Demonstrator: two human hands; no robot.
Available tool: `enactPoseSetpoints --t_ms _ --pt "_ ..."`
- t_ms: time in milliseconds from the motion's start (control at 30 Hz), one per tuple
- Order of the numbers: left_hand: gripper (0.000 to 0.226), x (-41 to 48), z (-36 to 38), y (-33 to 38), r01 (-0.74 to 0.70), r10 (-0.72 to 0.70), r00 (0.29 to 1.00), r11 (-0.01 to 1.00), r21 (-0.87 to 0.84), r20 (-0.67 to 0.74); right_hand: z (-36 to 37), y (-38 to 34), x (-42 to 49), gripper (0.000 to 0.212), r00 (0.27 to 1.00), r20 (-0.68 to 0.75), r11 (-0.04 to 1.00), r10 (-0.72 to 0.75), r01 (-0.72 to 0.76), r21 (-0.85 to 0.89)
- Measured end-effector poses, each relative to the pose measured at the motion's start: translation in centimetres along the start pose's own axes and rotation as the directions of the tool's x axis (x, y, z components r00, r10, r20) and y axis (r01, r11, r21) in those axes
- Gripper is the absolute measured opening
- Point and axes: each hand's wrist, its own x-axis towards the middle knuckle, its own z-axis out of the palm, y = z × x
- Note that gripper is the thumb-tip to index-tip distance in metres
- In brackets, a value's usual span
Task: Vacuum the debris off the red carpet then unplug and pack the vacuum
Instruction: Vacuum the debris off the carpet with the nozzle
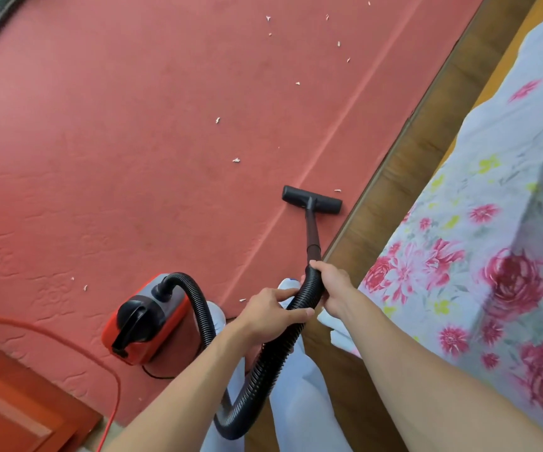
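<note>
While the right hand [327, 285] wraps its fingers round the top of the black hose [263, 370], the left hand [273, 311] holds the same hose just below it, with its fingers and thumb curled round the bumpy part. From the right hand a stiff black tube [312, 230] goes forward and down to the flat brush head [311, 200]. The brush head lies on the red carpet [133, 141], close to the carpet's right edge. Small white bits [236, 160] are on the carpet. One bit is just beside the far right end of the brush head, more are spread out farther ahead, and a few are off to the left. Going the other way, the hose drops from the hands, bends near the person's white trouser legs [299, 402], and loops up and over into the top of the red vacuum [146, 321]. The vacuum sits on the carpet, left of the legs. An orange cord [113, 370] curves across the floor to the left of the vacuum, near an orange door [9, 402]. On the right is a brown wooden bed side [377, 207], and over it hangs a pale sheet [492, 256] with pink flowers.
</note>
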Motion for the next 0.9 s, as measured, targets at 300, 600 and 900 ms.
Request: enactPoseSetpoints --t_ms 300,600,900 --pt "0.059 3.9 3.6 0.9 -0.127 0.121 0.989 0.99 -0.067 -0.085 -2.0 -2.7 3.1 0.017 0.995 -0.039 0.978 -0.09 0.096 0.184" --pt "0.048 2.7 3.4 4.5 -0.177 0.191 0.981 0.956 -0.235 0.036 -5.3 -5.1 2.9 0.048 0.988 -0.064 0.968 -0.139 0.149 0.202" --pt "0.041 5.5 3.9 3.0 -0.122 0.107 0.991 0.963 -0.24 -0.077 -3.6 -5.4 5.2 0.027 0.972 -0.149 0.978 -0.18 0.193 0.082"
